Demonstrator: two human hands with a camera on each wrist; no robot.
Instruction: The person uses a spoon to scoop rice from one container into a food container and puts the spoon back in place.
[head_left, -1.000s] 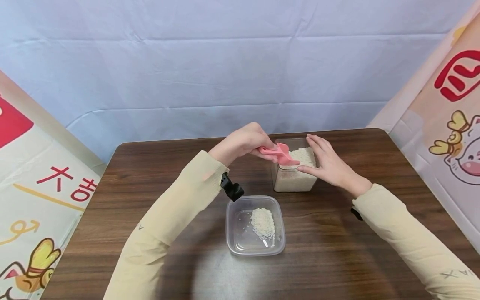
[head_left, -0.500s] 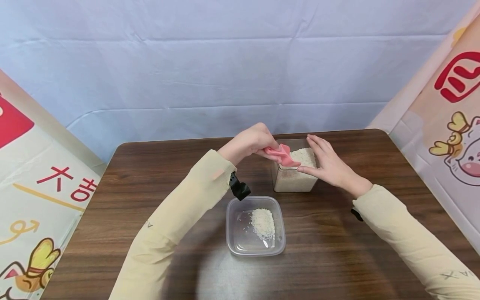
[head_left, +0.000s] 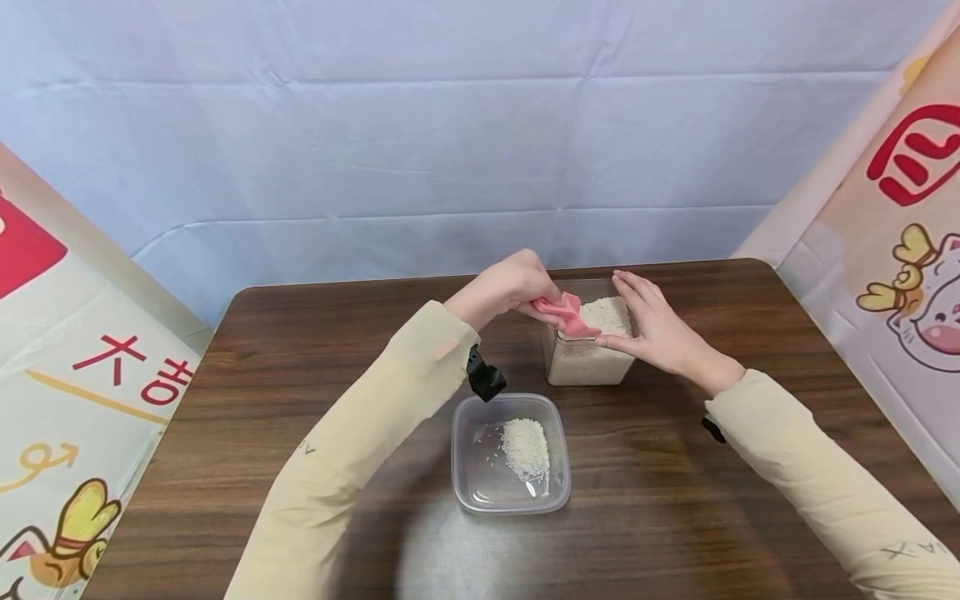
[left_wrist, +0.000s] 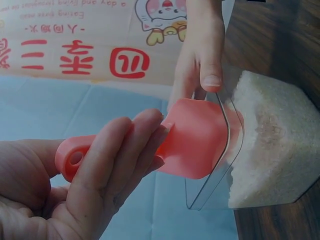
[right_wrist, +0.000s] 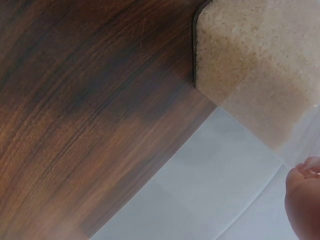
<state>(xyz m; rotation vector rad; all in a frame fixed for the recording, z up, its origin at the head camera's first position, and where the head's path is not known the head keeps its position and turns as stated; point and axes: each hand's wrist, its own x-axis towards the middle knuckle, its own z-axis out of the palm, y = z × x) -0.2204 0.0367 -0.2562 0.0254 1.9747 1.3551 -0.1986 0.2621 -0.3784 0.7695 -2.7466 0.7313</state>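
My left hand [head_left: 510,287] grips a pink plastic scoop [left_wrist: 195,137] by its handle, which has a hole at the end. The scoop's head dips over the rim into a clear square container [head_left: 588,367] nearly full of white rice [left_wrist: 280,140]; its tip is partly hidden behind the wall. On the container's right side, my right hand [head_left: 667,333] holds the rim, thumb along the near edge and fingers toward the far corner. In the right wrist view, the rice [right_wrist: 245,65] shows through the wall, with fingertips [right_wrist: 302,195] near the rim.
Closer to me stands a shallow clear plastic box [head_left: 459,467] with a small heap of rice [head_left: 527,448] inside. Both sit on a dark wooden table [head_left: 675,500]. A pale blue cloth [head_left: 450,142] hangs behind the far edge, with printed banners at both sides.
My left hand has shifted slightly right and down, bringing the scoop a little further over the rice container. The right hand and the shallow box stay put.
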